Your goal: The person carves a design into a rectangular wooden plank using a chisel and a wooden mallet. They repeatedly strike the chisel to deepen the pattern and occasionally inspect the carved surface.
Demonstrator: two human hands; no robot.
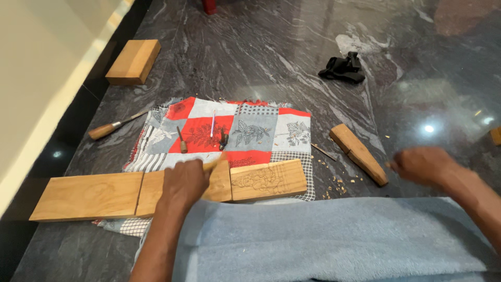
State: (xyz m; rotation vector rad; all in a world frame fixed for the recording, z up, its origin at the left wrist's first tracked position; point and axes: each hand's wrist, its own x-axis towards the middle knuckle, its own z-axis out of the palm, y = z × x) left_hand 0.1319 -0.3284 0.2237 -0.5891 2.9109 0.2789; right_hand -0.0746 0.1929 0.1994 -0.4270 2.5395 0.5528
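As left hand [183, 184] perhaps grips chisel [213, 165], carved plank [268, 179]

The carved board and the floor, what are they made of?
The carved board looks like bare, unvarnished wood: pale tan, with visible grain, a cut pattern and chips scattered nearby. The floor seems to be polished stone, maybe marble or granite: dark grey with white veins and shiny light reflections. The left hand rests on the board beside it.

Dark marble floor [271, 47], glossy, pale wall [36, 62] perhaps
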